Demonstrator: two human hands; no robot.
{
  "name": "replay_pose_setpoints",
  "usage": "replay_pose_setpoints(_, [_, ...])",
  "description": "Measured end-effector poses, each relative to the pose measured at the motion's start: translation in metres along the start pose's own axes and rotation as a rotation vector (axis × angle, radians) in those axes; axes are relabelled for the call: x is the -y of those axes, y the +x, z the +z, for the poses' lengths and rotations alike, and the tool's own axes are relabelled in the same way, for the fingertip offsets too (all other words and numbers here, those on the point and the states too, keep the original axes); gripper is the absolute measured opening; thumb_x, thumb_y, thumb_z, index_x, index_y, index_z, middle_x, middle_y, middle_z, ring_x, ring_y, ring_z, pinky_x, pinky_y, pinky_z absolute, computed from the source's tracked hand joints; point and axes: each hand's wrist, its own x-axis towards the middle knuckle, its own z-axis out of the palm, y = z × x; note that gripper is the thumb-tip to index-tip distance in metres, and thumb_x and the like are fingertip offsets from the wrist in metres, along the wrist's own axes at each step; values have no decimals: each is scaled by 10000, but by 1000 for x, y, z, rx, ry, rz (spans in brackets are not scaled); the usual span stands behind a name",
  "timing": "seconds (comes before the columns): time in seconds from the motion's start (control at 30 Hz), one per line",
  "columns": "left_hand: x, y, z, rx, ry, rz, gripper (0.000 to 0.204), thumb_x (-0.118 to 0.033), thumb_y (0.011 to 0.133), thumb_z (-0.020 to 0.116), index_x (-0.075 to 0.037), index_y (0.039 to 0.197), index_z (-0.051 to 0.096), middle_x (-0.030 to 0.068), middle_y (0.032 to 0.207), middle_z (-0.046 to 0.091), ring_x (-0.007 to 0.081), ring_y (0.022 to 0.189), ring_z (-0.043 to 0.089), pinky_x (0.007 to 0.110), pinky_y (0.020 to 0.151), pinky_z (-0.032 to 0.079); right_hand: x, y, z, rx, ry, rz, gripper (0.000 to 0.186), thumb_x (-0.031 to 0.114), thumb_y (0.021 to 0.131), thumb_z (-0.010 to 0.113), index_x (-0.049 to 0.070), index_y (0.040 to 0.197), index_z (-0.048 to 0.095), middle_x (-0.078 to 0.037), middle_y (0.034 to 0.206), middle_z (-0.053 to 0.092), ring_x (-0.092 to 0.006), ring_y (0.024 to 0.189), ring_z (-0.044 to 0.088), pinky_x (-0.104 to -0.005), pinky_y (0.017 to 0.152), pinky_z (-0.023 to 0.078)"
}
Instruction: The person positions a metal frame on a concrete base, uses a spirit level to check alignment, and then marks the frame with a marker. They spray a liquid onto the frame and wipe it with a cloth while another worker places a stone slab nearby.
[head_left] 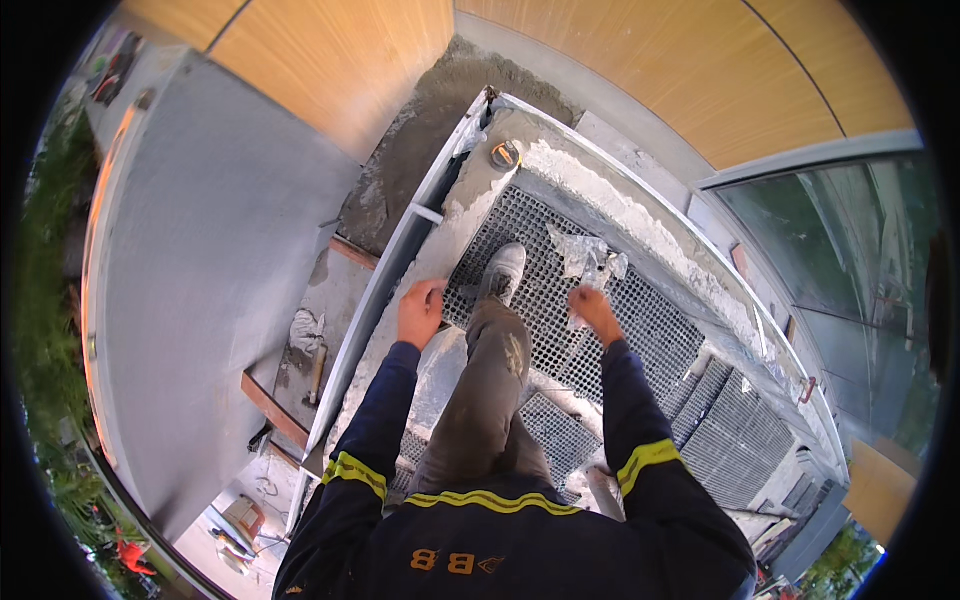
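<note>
My left hand point(420, 314) is above the left edge of a black plastic grid mat point(543, 232), beside my grey shoe point(506, 268). Its fingers are curled in, and whatever they might hold is hidden. Over the middle of the mat, my right hand point(596, 314) is closed on a crumpled clear plastic bag point(582, 250). The bag spreads out beyond my fingers, and a bit of it shows just below them. An orange and black tape measure point(505, 156) rests on the concrete ledge past the mat's far end.
A pale metal frame point(390, 262) borders the grid on the left. Beyond it are a large grey panel point(215, 270), a brown wooden board point(274, 408) and a tool with a wooden handle point(318, 375). Another grid panel point(735, 440) lies to the right. Wood-look panels point(650, 60) stand ahead.
</note>
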Motion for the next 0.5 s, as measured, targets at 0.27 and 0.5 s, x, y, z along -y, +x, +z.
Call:
replay_pose_setpoints(0.27, [-49,288,50,-220,147,253,250,-29,941,633,-55,1181,703,179,1052,706,396,943,694,448,882,554,175,294,-76,-99,-507,81,783,574,797,841,-36,1252,654,-243,1203,731,-389,1191,687,-466,987,542])
replay_pose_setpoints(0.5, [32,473,76,-23,-191,-280,376,-282,1087,501,-44,1314,685,176,1263,725,342,950,724,418,944,549,241,346,-59,93,-637,315,948,660,775,854,-39,1372,621,-299,1401,633,-446,1325,605,-521,1071,491])
